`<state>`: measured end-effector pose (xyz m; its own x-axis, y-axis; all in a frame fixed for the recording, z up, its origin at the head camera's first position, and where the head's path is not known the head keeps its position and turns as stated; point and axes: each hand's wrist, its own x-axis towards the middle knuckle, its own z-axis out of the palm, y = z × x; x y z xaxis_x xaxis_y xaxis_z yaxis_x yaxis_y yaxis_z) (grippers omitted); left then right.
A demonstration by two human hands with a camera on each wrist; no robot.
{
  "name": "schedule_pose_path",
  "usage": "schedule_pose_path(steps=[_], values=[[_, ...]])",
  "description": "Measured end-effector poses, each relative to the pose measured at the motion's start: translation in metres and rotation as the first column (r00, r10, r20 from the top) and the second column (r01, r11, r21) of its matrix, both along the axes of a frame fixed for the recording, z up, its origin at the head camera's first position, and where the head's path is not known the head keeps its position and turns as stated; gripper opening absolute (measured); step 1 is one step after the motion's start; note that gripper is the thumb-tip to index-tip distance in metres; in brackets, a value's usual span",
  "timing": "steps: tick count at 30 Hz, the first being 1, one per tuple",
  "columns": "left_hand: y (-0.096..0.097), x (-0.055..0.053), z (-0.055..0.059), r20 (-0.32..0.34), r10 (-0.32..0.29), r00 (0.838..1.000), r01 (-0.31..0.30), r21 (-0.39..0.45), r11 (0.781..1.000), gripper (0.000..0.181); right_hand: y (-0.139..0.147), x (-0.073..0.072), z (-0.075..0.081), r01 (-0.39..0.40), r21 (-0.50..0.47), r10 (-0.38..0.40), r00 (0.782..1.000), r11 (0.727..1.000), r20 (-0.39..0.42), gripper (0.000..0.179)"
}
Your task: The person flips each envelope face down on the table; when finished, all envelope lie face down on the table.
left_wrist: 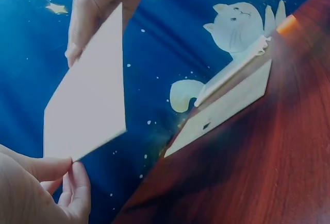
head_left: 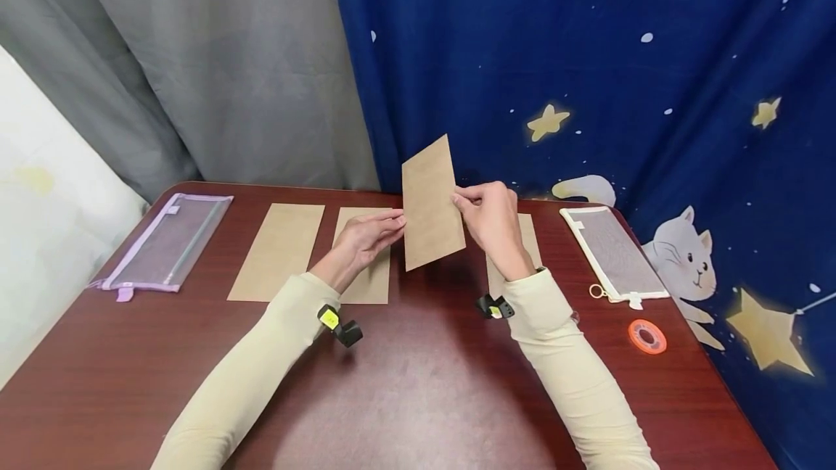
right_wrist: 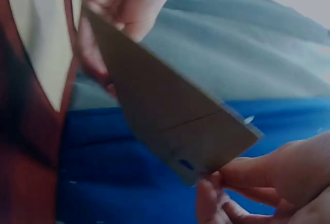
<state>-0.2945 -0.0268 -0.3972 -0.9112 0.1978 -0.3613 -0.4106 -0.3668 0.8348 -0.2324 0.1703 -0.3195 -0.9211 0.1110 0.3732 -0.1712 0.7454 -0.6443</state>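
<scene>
Both hands hold up a flat brown kraft paper rectangle (head_left: 434, 201) above the far part of the table. My left hand (head_left: 366, 234) pinches its left edge between thumb and fingers; the left wrist view shows that grip at a lower corner of the paper (left_wrist: 93, 90). On the opposite edge, the thumb and fingertips of my right hand (head_left: 490, 212) pinch it. Seen from the right wrist, the paper's other face (right_wrist: 160, 95) carries a thin straight line and a small dark mark near the right hand (right_wrist: 268, 177).
More brown rectangles (head_left: 281, 252) lie on the dark red table (head_left: 385, 397), one (head_left: 530, 238) partly behind the right arm. A purple mesh zip pouch (head_left: 189, 234) lies far left. At right are a white-edged mesh pouch (head_left: 614, 252) and an orange ring-shaped roll (head_left: 636, 337). Curtains hang behind.
</scene>
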Motion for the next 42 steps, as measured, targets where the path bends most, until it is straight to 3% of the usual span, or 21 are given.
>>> schedule_pose_path(steps=[3,6,9,15,17,18,19,22,24,25,29,32,35,39,42], values=[[0.000,0.003,-0.002,-0.026,0.009,1.000,-0.010,-0.037,0.999,0.047,0.014,-0.006,-0.014,0.022,-0.088,-0.019,0.999,0.996,0.026,0.015],[-0.001,0.006,-0.007,-0.054,0.020,0.998,-0.025,-0.099,0.995,0.044,0.025,-0.011,-0.032,0.033,-0.214,-0.006,0.992,0.976,0.128,0.013],[-0.002,0.007,-0.014,-0.088,0.020,0.996,-0.037,-0.194,0.980,0.039,0.032,-0.013,-0.053,0.061,-0.320,0.023,0.968,0.945,0.252,0.014],[0.001,0.006,-0.027,-0.168,-0.054,0.984,-0.005,-0.329,0.944,0.030,0.037,-0.014,-0.084,0.094,-0.383,0.044,0.940,0.919,0.338,0.012],[0.002,0.006,-0.031,-0.180,-0.081,0.980,0.004,-0.392,0.920,0.026,0.037,-0.015,-0.090,0.100,-0.382,0.045,0.934,0.919,0.354,0.012],[0.003,0.006,-0.032,-0.192,-0.101,0.976,0.004,-0.450,0.893,0.023,0.038,-0.016,-0.093,0.099,-0.375,0.048,0.931,0.922,0.363,0.012],[0.003,0.007,-0.034,-0.211,-0.128,0.969,-0.002,-0.526,0.851,0.020,0.037,-0.016,-0.095,0.098,-0.358,0.045,0.927,0.929,0.372,0.011],[0.006,0.008,-0.039,-0.271,-0.211,0.939,-0.050,-0.716,0.697,0.014,0.037,-0.017,-0.100,0.099,-0.293,0.028,0.916,0.951,0.401,0.011],[0.008,0.008,-0.042,-0.319,-0.267,0.909,-0.106,-0.799,0.592,0.012,0.038,-0.018,-0.104,0.100,-0.250,0.014,0.908,0.963,0.420,0.011],[0.009,0.008,-0.043,-0.335,-0.290,0.896,-0.124,-0.818,0.562,0.011,0.038,-0.018,-0.106,0.102,-0.237,0.009,0.904,0.966,0.426,0.011],[0.015,0.009,-0.046,-0.371,-0.357,0.857,-0.162,-0.852,0.498,0.009,0.039,-0.017,-0.110,0.098,-0.183,-0.009,0.900,0.978,0.436,0.010],[0.021,0.010,-0.045,-0.374,-0.394,0.840,-0.182,-0.877,0.445,0.002,0.039,-0.016,-0.111,0.094,-0.139,-0.025,0.903,0.986,0.430,0.009],[0.025,0.011,-0.043,-0.387,-0.432,0.815,-0.209,-0.891,0.403,0.022,0.038,-0.017,-0.111,0.089,-0.110,-0.033,0.902,0.990,0.430,0.009],[0.027,0.012,-0.041,-0.411,-0.471,0.781,-0.237,-0.892,0.385,0.048,0.035,-0.021,-0.107,0.074,-0.016,-0.060,0.898,0.997,0.437,0.006],[0.027,0.011,-0.039,-0.423,-0.491,0.761,-0.248,-0.890,0.381,0.054,0.033,-0.024,-0.104,0.058,0.052,-0.075,0.895,0.997,0.440,0.007]])
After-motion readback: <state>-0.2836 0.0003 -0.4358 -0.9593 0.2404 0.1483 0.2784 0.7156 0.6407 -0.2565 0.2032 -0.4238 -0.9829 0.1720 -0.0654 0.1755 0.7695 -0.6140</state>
